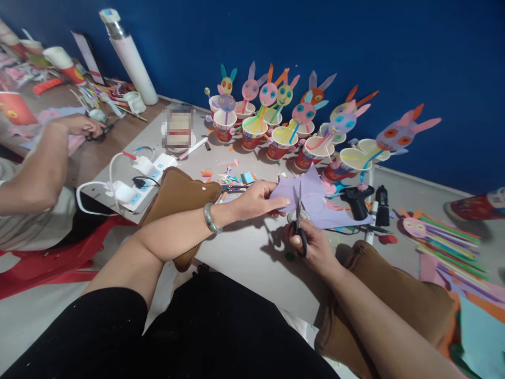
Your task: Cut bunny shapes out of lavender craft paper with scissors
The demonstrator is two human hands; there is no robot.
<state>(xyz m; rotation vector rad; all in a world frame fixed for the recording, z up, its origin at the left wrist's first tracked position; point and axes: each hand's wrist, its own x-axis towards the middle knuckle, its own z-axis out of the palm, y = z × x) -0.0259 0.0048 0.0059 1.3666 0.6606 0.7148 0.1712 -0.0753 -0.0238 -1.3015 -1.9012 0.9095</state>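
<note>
My left hand point(258, 201) pinches the left side of a purple sheet of paper point(315, 187), thumb on top. A circle outline shows faintly on the sheet. In my right hand point(313, 245) is a pair of scissors point(299, 223), fingers wrapped around the black handles. The blades point away from me and lie at the paper, between its left part and the rest. Whether the blades are parted I cannot tell. Below the sheet, a small round whitish thing point(299, 216) is partly hidden.
Paper cups with rabbit-faced figures point(278, 150) line the blue wall. A black glue gun point(358, 202) lies right of the paper, near colored straws point(453, 245). Brown cushions point(185, 197) sit under my arms. A power strip point(153, 179) and another person's arm point(43, 152) are at left.
</note>
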